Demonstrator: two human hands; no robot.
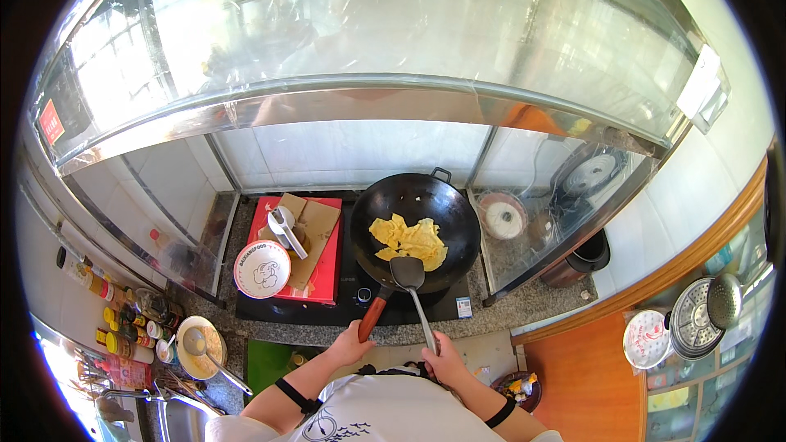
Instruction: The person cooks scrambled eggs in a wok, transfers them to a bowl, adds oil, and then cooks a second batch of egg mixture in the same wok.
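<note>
A black wok point(454, 209) sits on a dark cooktop point(282, 313), its small loop handle at the far side. My left hand point(352, 344) grips the wok's brown wooden handle point(372, 318). In my right hand point(443, 358) is the long metal handle of a wok spatula point(408, 272). The spatula's dark blade lies inside the wok's near side, against the lower edge of the cooked egg point(411, 238). That egg is yellow, lightly browned and in uneven torn pieces around the wok's middle.
Left of the wok, a red box point(328, 276) carries cardboard, a lidded container point(281, 221) and a printed bowl point(263, 269). Farther left stand bottled condiments point(126, 347) and a bowl with a ladle point(201, 347). Glass panels point(522, 239) and a metal hood edge point(368, 103) surround the cooktop.
</note>
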